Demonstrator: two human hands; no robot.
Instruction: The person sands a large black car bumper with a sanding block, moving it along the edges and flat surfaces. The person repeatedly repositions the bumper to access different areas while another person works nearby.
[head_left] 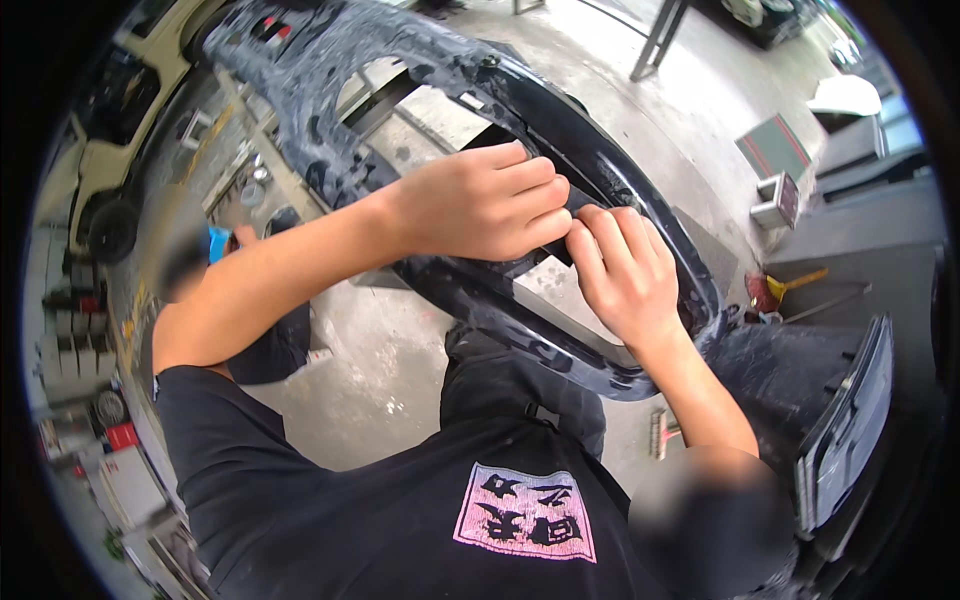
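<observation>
My left hand (485, 203) and my right hand (622, 262) meet in front of me, knuckles up and fingers curled. Between their fingertips shows a small dark flat piece (588, 197), mostly covered by the fingers; its exact kind I cannot make out. Just beneath both hands lies a large car body side panel (672, 235), a curved frame around a door-shaped opening. Its surface is glossy black on the near and right parts and patchy grey on the far left end. Whether my hands touch the panel I cannot tell.
At left a co-worker in dark clothes crouches, with something blue (218, 243) by the head. A beige vehicle (150, 60) stands behind. On the right are a dark panel (855, 425), a yellow-handled tool (800, 277) and a small box-shaped device (776, 203). A brush (658, 435) lies on the floor.
</observation>
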